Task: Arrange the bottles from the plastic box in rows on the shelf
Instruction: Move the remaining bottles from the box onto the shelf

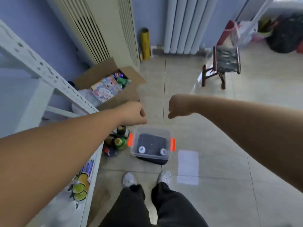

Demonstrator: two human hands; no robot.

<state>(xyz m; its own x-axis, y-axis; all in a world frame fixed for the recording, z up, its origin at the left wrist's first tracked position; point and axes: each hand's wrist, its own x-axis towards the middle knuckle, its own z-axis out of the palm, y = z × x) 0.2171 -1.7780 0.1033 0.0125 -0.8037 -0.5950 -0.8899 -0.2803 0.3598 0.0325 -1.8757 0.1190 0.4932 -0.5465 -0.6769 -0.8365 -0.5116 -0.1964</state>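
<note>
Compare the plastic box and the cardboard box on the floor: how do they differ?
The plastic box is clear with orange latches; the cardboard box is brown with flaps spread open. The plastic box holds two white-capped bottles, while the cardboard box is packed with colourful packs. The plastic box sits right before the person's shoes; the cardboard box lies farther off, by the shelf end. Both stand open-topped on the tiled floor.

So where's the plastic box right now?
In the head view the plastic box sits on the floor ahead of the white shoes, bottles clustered at its left, a paper sheet at its right.
</note>
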